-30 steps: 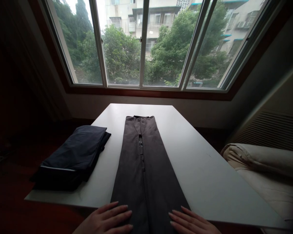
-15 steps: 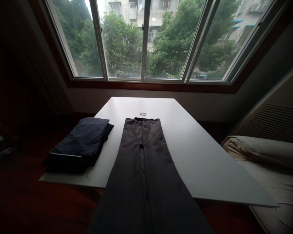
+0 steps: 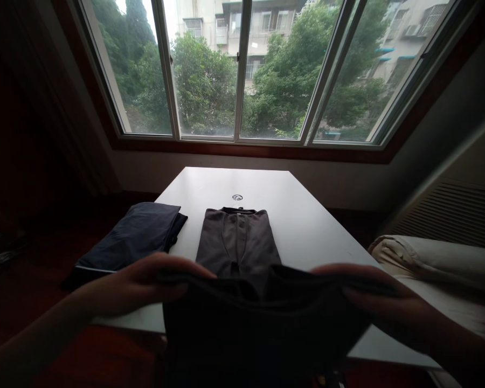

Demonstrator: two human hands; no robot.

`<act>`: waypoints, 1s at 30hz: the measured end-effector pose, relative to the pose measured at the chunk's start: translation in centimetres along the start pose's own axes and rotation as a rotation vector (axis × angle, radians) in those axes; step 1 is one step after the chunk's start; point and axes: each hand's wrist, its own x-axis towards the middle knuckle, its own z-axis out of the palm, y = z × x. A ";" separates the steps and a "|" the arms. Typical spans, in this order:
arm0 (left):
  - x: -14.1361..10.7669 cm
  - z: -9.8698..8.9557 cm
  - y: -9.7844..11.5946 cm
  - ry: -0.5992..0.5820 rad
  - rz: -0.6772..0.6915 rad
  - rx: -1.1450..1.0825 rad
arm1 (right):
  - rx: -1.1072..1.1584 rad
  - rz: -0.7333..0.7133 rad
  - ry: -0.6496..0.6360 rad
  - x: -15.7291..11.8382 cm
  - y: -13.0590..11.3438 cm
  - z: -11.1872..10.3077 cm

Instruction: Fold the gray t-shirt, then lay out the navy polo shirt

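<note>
Raised by the left hand (image 3: 143, 283) and the right hand (image 3: 394, 302), the leg end of the grey trousers (image 3: 264, 237) is no longer lying flat as before. So the legs are now lifted, while the waist part rests on the table (image 3: 323, 237), beyond the grip. Each grip is closed around one side of the cloth; the right fingers seem bent under, though shadow hides them. The hanging cloth is cut off below.
</note>
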 end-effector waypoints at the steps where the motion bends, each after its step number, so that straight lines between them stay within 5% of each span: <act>1: 2.8 -0.4 -0.5 -0.076 -0.017 -0.098 | 0.083 0.006 -0.052 2.3 -0.8 -0.5; 7: 17.0 -2.0 -8.4 -0.136 -0.036 -0.276 | 0.251 0.066 -0.198 15.6 -0.4 -4.3; 14: 27.3 -1.7 -18.3 -0.156 -0.113 -0.191 | 0.318 0.221 -0.229 28.8 4.5 -8.8; 19: 31.6 -0.6 -22.8 -0.142 -0.148 -0.173 | 0.348 0.308 -0.190 35.0 7.9 -10.8; 25: 33.6 1.6 -27.3 -0.109 -0.180 -0.127 | 0.154 0.312 -0.037 38.1 12.2 -11.9; 30: 33.8 3.0 -29.1 -0.142 -0.159 -0.069 | -0.214 0.062 0.125 38.5 14.9 -11.0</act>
